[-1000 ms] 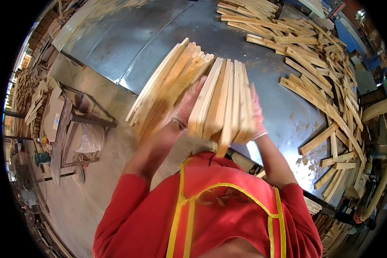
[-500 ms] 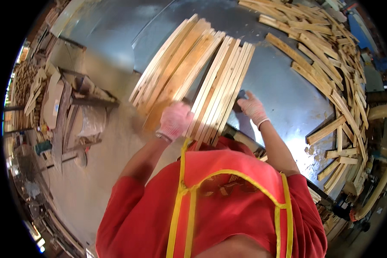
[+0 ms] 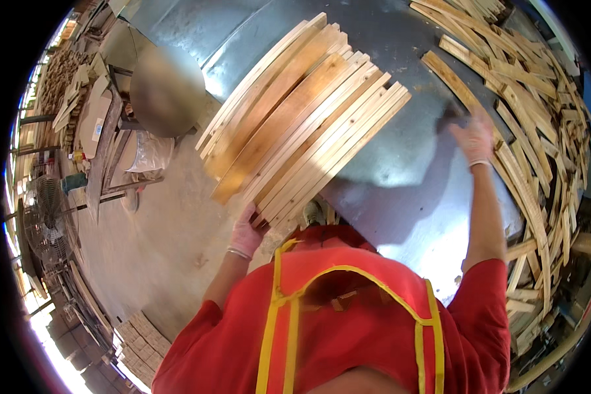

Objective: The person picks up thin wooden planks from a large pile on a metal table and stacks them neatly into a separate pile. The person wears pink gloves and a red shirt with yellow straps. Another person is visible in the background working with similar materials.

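Left hand [image 3: 245,238]: touching strip row [image 3: 308,121] | right hand [image 3: 474,139] (gloved): near loose strips [image 3: 522,180]

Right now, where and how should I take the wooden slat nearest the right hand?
Probably around mid-length, across its narrow width, coming from the left: this wooden slat is long and slim, with metal tabletop along its left and loose slats to its right.
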`<state>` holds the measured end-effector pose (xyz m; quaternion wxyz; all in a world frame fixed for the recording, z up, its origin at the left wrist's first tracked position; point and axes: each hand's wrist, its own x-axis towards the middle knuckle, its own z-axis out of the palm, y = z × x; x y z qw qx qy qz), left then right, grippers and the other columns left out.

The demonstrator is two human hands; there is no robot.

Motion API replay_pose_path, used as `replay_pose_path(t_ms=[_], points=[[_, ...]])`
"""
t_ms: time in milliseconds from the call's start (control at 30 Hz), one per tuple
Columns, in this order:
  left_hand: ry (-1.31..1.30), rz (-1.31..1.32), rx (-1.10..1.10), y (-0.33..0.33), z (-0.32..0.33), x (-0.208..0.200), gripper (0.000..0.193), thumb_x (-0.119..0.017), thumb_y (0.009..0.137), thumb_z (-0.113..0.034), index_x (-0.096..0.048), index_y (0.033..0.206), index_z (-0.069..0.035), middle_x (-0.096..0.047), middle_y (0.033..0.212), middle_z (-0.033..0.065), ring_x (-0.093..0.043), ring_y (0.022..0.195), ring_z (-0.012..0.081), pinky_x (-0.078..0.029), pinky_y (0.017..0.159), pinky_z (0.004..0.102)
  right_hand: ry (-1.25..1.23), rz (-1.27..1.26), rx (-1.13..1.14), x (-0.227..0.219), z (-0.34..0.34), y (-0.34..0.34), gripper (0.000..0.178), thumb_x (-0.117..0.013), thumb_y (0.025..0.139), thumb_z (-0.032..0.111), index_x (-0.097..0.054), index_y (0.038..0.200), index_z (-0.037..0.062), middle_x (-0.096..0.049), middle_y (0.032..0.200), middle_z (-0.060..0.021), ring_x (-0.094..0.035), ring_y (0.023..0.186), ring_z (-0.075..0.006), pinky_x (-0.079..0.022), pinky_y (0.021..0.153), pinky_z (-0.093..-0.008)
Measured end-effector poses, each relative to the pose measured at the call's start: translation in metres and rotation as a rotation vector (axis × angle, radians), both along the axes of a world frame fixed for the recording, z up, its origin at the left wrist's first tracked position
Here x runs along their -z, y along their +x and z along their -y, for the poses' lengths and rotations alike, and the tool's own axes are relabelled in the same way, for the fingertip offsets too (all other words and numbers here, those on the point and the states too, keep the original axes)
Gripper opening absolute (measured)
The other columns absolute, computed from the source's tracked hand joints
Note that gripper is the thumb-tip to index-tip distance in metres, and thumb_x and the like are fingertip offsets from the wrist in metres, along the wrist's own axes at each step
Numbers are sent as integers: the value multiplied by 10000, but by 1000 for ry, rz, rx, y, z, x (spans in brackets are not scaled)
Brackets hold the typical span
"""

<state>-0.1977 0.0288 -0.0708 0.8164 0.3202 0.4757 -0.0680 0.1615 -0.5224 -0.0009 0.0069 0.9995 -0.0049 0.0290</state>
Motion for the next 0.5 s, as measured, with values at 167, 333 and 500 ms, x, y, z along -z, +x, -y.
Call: replay_pose_path(t_ms=[167,333,500], points=[[421,15,382,2,-24,-61,477,-668,1033,-413,-645,1372,-78,-710,1267,95,-687,1107,235,-555,988,409,85,-270,308,-15,124,18,1048,-815,801,489,-339,1672,154,-337,1724,-106,-371,1549,-362,-356,1245,-454],[36,319,745,63,-63,-172,650,-636,1043,-443,-520,1532,-30,-696,1299,149,-720,1066,251,-585,983,438,-50,-406,198,-16,156,-17,983,-797,850,418,-328,1676,163,-523,1580,-176,-518,1437,-363,-432,1177,-449],[861,158,1484,172,27,-194,824,-737,934,-335,-407,1605,12,-730,1050,162,-710,967,185,-574,879,336,469,-312,162,-34,74,-42,744,-676,972,390,-424,1623,137,-744,1187,-204,-726,1101,-344,-565,937,-420]])
